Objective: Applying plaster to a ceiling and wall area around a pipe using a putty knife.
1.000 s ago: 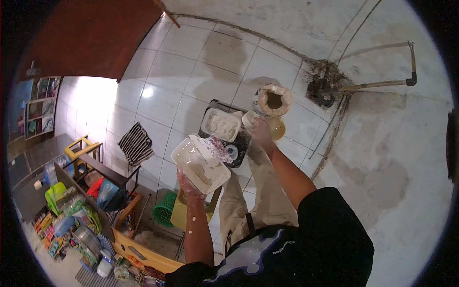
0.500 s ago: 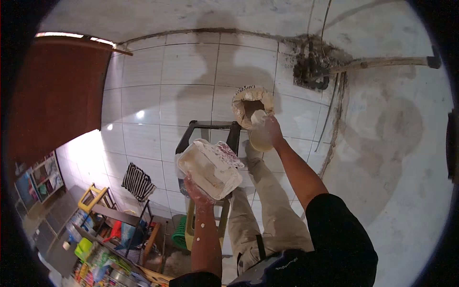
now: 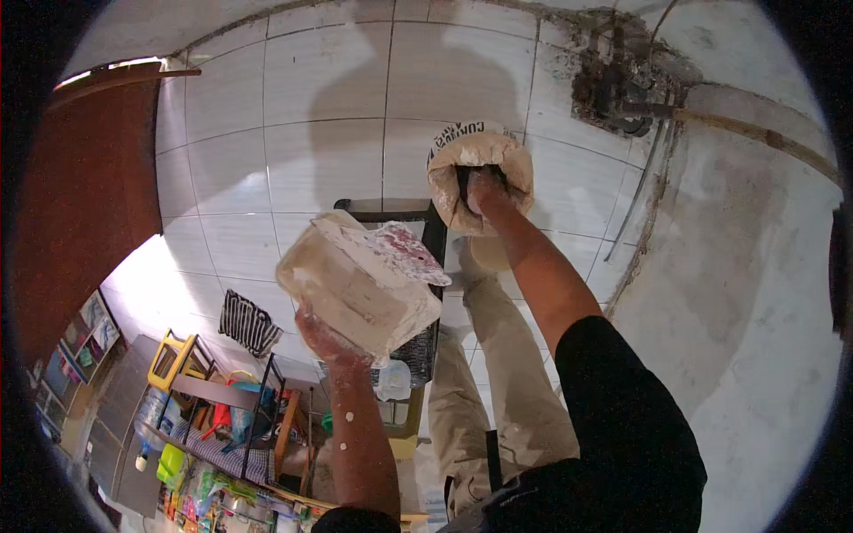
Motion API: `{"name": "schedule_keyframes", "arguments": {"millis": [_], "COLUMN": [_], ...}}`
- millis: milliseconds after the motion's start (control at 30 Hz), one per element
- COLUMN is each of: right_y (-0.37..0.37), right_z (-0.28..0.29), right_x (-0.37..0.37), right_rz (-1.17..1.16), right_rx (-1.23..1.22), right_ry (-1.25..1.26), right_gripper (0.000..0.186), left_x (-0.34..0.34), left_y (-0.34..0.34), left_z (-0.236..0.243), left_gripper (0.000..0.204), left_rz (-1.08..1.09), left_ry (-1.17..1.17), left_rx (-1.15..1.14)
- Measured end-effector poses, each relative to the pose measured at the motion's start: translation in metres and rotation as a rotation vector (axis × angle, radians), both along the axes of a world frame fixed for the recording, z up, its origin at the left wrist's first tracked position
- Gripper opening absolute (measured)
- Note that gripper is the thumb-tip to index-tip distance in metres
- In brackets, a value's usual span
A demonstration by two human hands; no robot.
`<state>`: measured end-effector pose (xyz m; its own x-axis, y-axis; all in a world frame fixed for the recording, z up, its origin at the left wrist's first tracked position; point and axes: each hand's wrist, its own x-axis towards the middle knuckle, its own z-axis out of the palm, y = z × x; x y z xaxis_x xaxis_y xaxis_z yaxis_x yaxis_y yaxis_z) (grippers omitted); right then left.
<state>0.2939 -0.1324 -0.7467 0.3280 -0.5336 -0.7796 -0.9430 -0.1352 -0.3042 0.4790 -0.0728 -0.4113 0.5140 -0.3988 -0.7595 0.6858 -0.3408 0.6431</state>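
My left hand (image 3: 327, 342) grips a white rectangular tub (image 3: 351, 298), smeared with plaster, from below at chest height. A flat scraper blade (image 3: 404, 249) with red stains lies across the tub's top. My right hand (image 3: 481, 182) is raised and reaches into the open mouth of a plaster-caked sack (image 3: 480, 182), fingers closed on its dusty rim or contents. The sack hangs in front of the white tiled wall (image 3: 355, 107). Both forearms rise from the lower edge.
A black crate on a stand (image 3: 418, 213) sits below the tub. Pipes and a rough hole (image 3: 622, 89) mark the wall at upper right, beside bare grey plaster (image 3: 746, 266). A brown door (image 3: 80, 204) is at left. Shelves with bottles and a yellow stool (image 3: 178, 355) stand lower left.
The view has tilted up toward the wall. Both hands rose: the tub came up and closer, and my right hand lifted the sack higher against the tiles.
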Motion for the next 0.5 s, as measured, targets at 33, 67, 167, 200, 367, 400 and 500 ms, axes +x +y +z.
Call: {"name": "schedule_keyframes", "arguments": {"millis": [33,67,167,200,367,400,500], "right_y": [0.008,0.010,0.013,0.024,0.051,0.046,0.029], "right_z": [-0.012,-0.037,-0.128,-0.133,-0.122,-0.121,-0.113], "right_x": [0.013,0.008,-0.065,-0.050,-0.012,-0.011,-0.018], "right_rz": [-0.028,-0.030,-0.027,-0.024,-0.058,-0.062,-0.067], "right_rx": [0.070,0.077,-0.048,-0.032,-0.048,-0.057,-0.097], "right_ry": [-0.034,-0.033,0.290,0.272,0.153,0.140,0.128], "right_gripper": [0.049,0.049,0.056,0.056,0.056,0.057,0.057], "left_x": [0.007,0.008,-0.006,0.002,0.027,0.030,0.030], "left_y": [0.002,-0.001,-0.011,-0.007,0.003,0.005,0.008], "left_z": [0.002,0.001,-0.026,-0.027,-0.028,-0.029,-0.038], "left_gripper": [0.070,0.070,0.071,0.072,0.072,0.071,0.074], "left_rz": [0.002,-0.005,-0.020,-0.024,0.037,0.055,0.062], "left_ry": [-0.024,-0.042,0.001,-0.037,-0.091,-0.091,0.006], "left_rx": [0.020,0.037,0.049,0.076,0.087,0.083,0.029]}}
